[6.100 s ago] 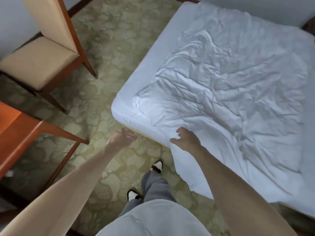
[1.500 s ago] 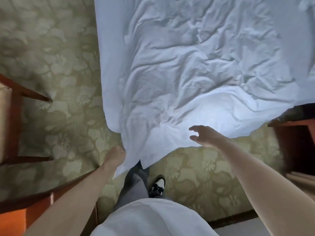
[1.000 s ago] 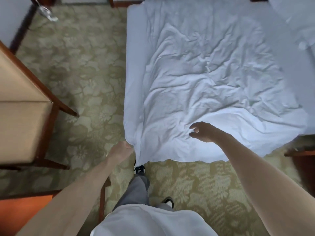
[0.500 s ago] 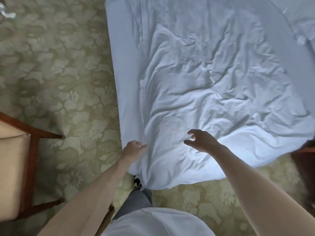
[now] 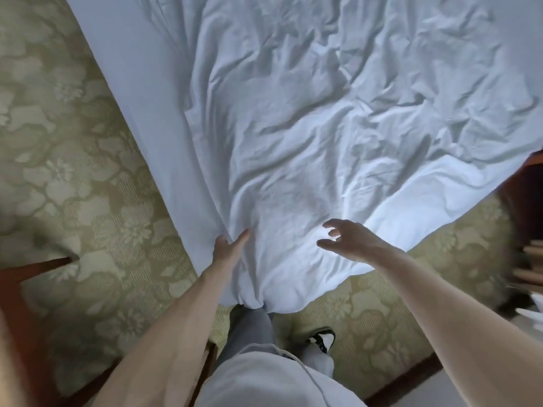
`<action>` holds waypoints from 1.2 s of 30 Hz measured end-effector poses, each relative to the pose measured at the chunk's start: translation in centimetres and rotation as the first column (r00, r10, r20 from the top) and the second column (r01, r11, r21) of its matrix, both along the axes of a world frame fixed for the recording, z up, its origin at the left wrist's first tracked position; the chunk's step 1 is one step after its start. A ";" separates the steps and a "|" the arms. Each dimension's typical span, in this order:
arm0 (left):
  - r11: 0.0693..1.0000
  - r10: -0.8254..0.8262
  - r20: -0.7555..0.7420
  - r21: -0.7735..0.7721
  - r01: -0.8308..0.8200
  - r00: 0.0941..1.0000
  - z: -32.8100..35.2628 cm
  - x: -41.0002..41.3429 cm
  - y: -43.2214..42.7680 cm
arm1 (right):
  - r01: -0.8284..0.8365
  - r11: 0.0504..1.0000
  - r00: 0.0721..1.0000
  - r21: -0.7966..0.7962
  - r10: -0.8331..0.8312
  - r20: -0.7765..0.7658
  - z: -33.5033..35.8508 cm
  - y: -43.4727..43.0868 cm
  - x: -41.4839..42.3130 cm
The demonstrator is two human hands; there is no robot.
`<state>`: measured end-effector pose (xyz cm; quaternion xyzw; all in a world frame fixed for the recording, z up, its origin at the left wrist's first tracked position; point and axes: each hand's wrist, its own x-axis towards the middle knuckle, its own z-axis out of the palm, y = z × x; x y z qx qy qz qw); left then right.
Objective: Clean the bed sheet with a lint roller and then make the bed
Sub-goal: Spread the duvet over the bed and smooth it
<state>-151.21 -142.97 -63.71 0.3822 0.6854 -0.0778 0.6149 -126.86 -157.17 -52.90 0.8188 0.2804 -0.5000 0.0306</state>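
The white wrinkled bed sheet [image 5: 308, 136] covers the mattress [image 5: 141, 92] and hangs over its near corner toward the carpet. My left hand [image 5: 229, 245] holds a gathered fold of the sheet at that corner, thumb lying on top, the other fingers hidden behind the cloth. Creases fan out from this grip. My right hand [image 5: 346, 239] hovers just above the sheet to the right, fingers spread and loosely bent, holding nothing. No lint roller is in view.
Green floral carpet [image 5: 73, 171] surrounds the bed. A red-brown wooden chair frame [image 5: 32, 277] stands at lower left, close to my left arm. Dark wooden furniture [image 5: 529, 207] sits at the right edge. My leg and shoe [image 5: 321, 339] are right below the hanging sheet corner.
The view has swung and closed in on the bed corner. My left hand has moved up onto the sheet fold at the corner. My right hand stays above the sheet, fingers spread wider.
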 end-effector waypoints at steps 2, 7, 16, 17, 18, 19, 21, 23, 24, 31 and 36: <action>1.000 0.031 -0.018 0.008 -0.031 0.999 -1.0 0.5 0.1 | 0.026 1.000 1.000 0.003 -0.026 -0.004 -0.7 -0.6 0.5; 0.984 -0.063 -0.018 0.166 0.065 0.998 1.1 2.8 -0.7 | 0.056 0.998 0.998 0.023 -0.055 -0.016 -0.8 -1.8 2.2; 0.865 -0.125 0.033 0.493 0.092 0.992 14.4 14.1 -6.8 | 0.192 0.978 0.902 0.087 -0.141 -0.408 3.1 -3.1 3.1; 0.849 -0.132 0.033 0.520 0.096 0.991 16.1 16.2 -7.6 | 0.188 0.973 0.898 0.133 -0.115 -0.424 3.7 -3.3 3.3; 0.837 -0.133 0.027 0.538 0.098 0.991 17.7 18.3 -8.3 | 0.212 0.958 0.902 0.191 -0.117 -0.415 4.0 -3.5 3.5; 0.828 -0.123 0.023 0.554 0.090 0.992 19.4 20.5 -8.9 | 0.253 0.930 0.915 0.266 -0.140 -0.378 4.2 -3.6 4.3; 0.830 -0.082 0.045 0.557 0.043 0.996 22.1 24.7 -10.3 | 0.329 0.849 0.937 0.413 -0.240 -0.253 5.2 -4.2 6.8; 0.826 -0.100 0.088 0.563 0.033 0.991 24.1 28.8 -11.8 | 0.274 0.815 0.961 0.510 -0.253 -0.112 6.6 -5.5 10.9; 0.821 -0.135 0.115 0.569 0.046 0.984 25.0 30.7 -12.6 | 0.248 0.814 0.966 0.526 -0.246 -0.076 7.4 -6.4 13.3; 0.685 -0.443 -0.166 0.572 0.452 0.881 27.3 37.4 -17.4 | 0.191 0.707 0.961 0.681 -0.276 0.017 15.4 -8.4 29.7; 0.657 -0.565 -0.154 0.511 0.555 0.811 27.9 41.2 -18.6 | 0.140 0.727 0.955 0.673 -0.279 0.103 19.9 -7.7 37.0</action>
